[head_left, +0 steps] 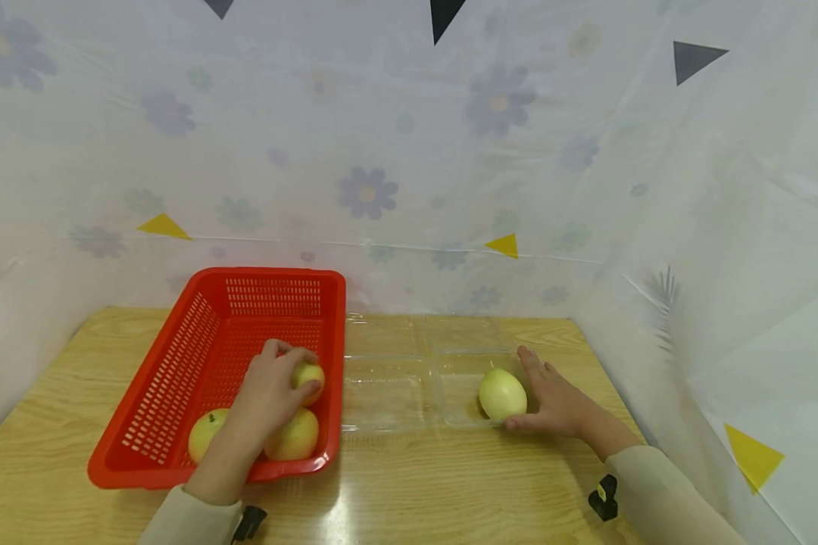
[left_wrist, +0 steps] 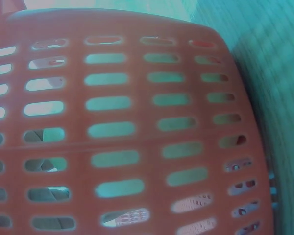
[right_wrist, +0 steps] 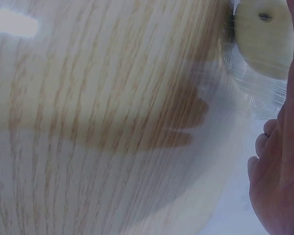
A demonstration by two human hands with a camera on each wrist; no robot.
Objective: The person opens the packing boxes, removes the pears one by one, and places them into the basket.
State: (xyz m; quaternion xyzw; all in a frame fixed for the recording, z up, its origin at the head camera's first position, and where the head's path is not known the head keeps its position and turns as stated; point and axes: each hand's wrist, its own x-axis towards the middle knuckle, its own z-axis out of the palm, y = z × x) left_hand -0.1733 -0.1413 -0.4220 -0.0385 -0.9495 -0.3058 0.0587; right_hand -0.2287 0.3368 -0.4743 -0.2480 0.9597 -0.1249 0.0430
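My left hand (head_left: 266,386) reaches into the red plastic basket (head_left: 337,341), fingers and thumb curled round a yellow pear (head_left: 311,381). Two more pears lie in the basket's near end: one (head_left: 291,437) just below that hand, the other (head_left: 205,433) partly behind the forearm. On the right, a pale yellow-green pear (head_left: 502,395) with a thin stem sits in the near right compartment of a clear plastic tray (head_left: 385,428). Beside it my right hand (head_left: 552,397) has its fingers extended, thumb at the tray's near edge. The left wrist view is filled by the basket's slotted wall (left_wrist: 137,142).
The basket stands to the left of the tray, right against it. Both rest on a light wooden table (head_left: 409,492). A white sheet with flowers and triangles (head_left: 409,151) hangs behind the table and along its right side. A black wrist device (head_left: 603,497) sits at the right sleeve.
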